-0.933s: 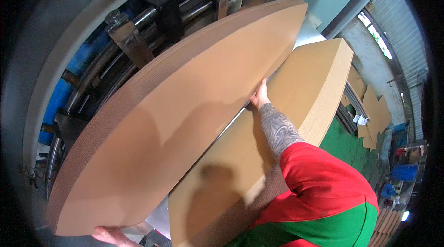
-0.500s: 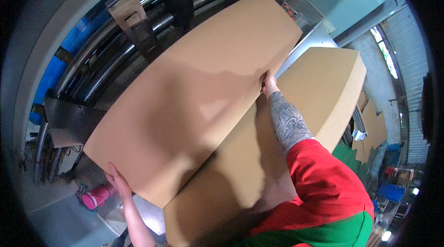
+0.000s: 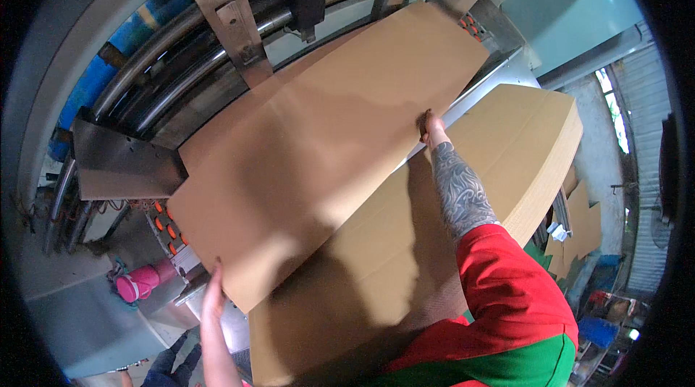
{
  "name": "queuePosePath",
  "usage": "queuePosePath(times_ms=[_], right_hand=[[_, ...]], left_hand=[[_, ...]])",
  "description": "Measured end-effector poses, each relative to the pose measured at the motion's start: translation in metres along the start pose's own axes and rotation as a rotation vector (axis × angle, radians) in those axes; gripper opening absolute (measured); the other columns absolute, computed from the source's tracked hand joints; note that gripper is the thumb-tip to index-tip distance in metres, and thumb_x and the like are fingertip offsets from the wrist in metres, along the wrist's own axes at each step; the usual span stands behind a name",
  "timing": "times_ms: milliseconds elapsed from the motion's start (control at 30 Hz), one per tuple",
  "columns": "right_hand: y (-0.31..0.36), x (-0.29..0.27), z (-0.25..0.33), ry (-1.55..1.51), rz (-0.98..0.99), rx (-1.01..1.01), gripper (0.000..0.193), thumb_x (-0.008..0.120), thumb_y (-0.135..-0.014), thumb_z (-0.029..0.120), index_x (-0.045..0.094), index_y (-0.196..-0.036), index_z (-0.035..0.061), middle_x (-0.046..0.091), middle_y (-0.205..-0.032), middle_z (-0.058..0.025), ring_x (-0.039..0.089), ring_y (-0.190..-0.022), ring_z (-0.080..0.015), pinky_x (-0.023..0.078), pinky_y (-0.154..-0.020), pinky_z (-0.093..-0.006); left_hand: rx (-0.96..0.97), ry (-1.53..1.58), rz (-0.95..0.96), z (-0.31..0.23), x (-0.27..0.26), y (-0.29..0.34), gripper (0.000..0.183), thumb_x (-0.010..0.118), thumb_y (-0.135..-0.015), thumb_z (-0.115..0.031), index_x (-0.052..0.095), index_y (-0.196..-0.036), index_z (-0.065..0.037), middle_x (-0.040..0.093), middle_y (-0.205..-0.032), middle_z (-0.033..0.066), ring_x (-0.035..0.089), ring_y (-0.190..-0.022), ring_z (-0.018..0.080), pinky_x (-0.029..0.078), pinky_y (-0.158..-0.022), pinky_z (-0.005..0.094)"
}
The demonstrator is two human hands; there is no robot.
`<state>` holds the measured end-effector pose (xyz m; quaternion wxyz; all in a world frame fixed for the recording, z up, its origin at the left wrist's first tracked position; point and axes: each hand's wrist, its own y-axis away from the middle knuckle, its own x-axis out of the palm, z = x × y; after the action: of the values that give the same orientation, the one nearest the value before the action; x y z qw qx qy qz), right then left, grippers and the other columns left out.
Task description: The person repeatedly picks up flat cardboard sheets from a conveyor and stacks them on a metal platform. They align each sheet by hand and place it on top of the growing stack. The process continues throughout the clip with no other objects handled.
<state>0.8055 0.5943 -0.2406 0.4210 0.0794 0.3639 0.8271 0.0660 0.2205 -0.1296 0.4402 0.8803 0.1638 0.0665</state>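
A large brown cardboard sheet (image 3: 333, 133) slants across the middle, its far edge up against the metal guides of a machine. My left hand (image 3: 213, 293) grips the sheet's near left corner, thumb at the edge and the other fingers hidden below. On the near long edge, toward the right, my right hand (image 3: 432, 128) is closed round the sheet, with the fingers partly out of sight. Beneath and nearer to me lies a thick stack of cardboard sheets (image 3: 499, 133), which the held sheet partly overhangs.
Steel bars (image 3: 156, 61) and an upright metal bracket (image 3: 230, 21) stand beyond the sheet. A metal plate (image 3: 127, 162) is at the left, by orange rollers (image 3: 171, 230). A pink bucket (image 3: 137, 284) sits lower left, near another person's legs (image 3: 172, 369). Cardboard scraps (image 3: 579, 224) lie right.
The sheet has gone forward and lower, its far edge now at the machine's guides with both hands still on it. Orange rollers and another person's legs have come into view at the lower left.
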Motion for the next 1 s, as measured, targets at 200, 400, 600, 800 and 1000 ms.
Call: queuePosePath(times_ms=[200,400,600,800,1000], right_hand=[[-0.025,-0.002,0.016,0.283,-0.037,-0.115,0.049,0.070,-0.105,0.056,0.067,-0.124,0.0112,0.074,-0.099,-0.0061,0.072,-0.079,-0.0251,0.052,-0.058,-0.0540],[-0.062,-0.005,0.063,-0.026,0.405,-0.100,0.020,0.074,-0.102,0.038,0.075,-0.108,0.0187,0.073,-0.092,0.0033,0.070,-0.082,-0.0191,0.056,-0.068,-0.0426],[-0.046,0.020,0.039,0.251,0.560,-0.304,0.036,0.067,-0.108,0.045,0.075,-0.119,0.0107,0.071,-0.123,-0.0021,0.068,-0.111,-0.0192,0.060,-0.078,-0.0416],[-0.038,0.017,0.035,0.183,0.600,-0.191,0.049,0.073,-0.104,0.045,0.068,-0.132,0.0054,0.074,-0.127,-0.0103,0.072,-0.110,-0.0250,0.059,-0.094,-0.0420],[-0.061,0.027,0.020,-0.129,0.623,-0.081,0.058,0.071,-0.105,0.046,0.066,-0.148,0.0071,0.075,-0.138,-0.0115,0.072,-0.120,-0.0294,0.057,-0.108,-0.0476]], left_hand=[[0.167,-0.122,-0.170,0.032,0.047,-0.002,0.091,0.077,-0.107,-0.046,0.031,-0.170,0.000,0.049,-0.169,0.0162,0.052,-0.152,0.0282,0.041,-0.125,0.0434],[0.306,-0.053,-0.227,0.005,0.069,-0.047,0.076,0.075,-0.109,-0.044,0.046,-0.162,0.004,0.058,-0.162,0.0149,0.054,-0.149,0.0257,0.041,-0.124,0.0409],[0.328,-0.247,-0.200,-0.052,0.017,-0.171,0.076,0.069,-0.111,-0.048,0.048,-0.162,0.004,0.056,-0.164,0.0156,0.054,-0.148,0.0268,0.041,-0.124,0.0392],[0.400,-0.643,-0.543,-0.035,0.014,-0.182,0.080,0.073,-0.105,-0.053,0.052,-0.158,0.003,0.062,-0.153,0.0202,0.061,-0.139,0.0364,0.044,-0.120,0.0445],[0.028,0.562,-0.344,0.010,0.055,-0.139,0.062,0.071,-0.105,-0.047,0.060,-0.153,-0.009,0.070,-0.141,0.0160,0.069,-0.127,0.0311,0.049,-0.117,0.0531]])
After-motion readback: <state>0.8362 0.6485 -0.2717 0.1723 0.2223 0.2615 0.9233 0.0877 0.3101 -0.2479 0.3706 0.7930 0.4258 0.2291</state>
